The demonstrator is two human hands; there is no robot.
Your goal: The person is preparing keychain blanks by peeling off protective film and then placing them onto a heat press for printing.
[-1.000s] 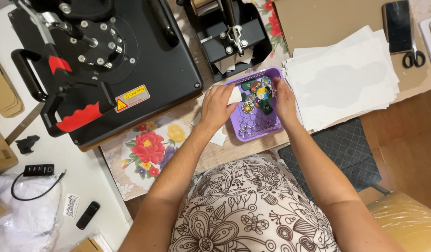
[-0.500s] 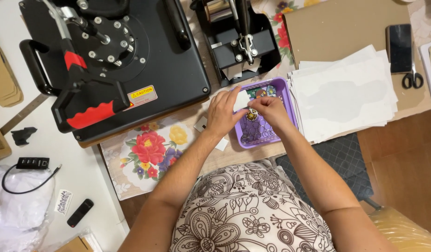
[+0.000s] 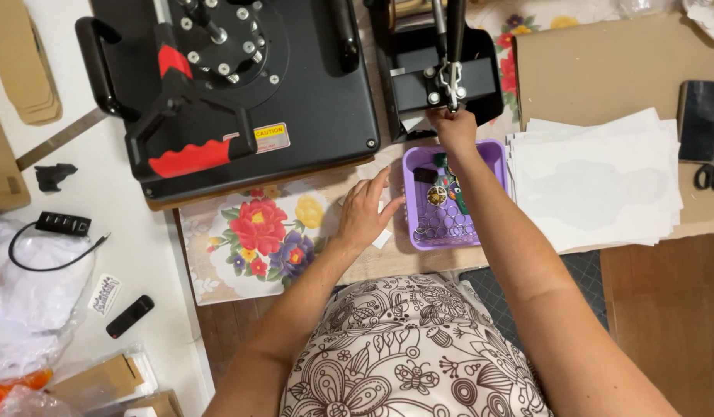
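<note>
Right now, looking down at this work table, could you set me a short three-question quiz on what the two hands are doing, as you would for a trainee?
1. True or false: the right hand reaches to the small black press beyond the purple basket.
2. Multiple choice: the left hand rests A) on the scissors, B) flat on the table beside the purple basket, C) on the large heat press.
3. Fill in: the stack of white sheets lies to the ___ of the basket.

Key: 1 true; 2 B; 3 right.
</note>
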